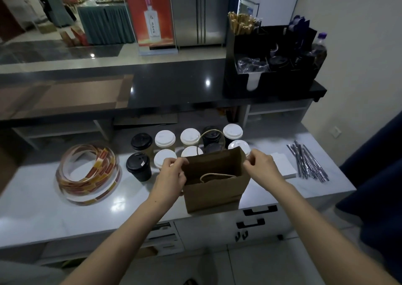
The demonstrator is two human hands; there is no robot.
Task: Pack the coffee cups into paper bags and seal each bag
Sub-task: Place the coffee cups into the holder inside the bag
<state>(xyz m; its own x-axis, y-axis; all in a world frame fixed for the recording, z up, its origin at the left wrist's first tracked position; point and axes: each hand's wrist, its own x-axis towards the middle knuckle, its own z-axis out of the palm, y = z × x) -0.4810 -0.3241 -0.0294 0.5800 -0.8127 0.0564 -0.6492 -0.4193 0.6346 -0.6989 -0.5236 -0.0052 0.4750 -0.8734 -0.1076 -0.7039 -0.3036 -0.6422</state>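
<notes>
Head view: grips a brown paper bag at both sides of its open mouth, left hand pinching the left rim, right hand pinching the right rim; stands the bag upright near the front edge of the pale counter, far handle raised, near handle drooped over the front panel. Shows lidded coffee cups in two rows just behind the bag, some white-lidded, some black-lidded; a loose coil of sticker tape to the left; a bundle of wrapped straws to the right.
</notes>
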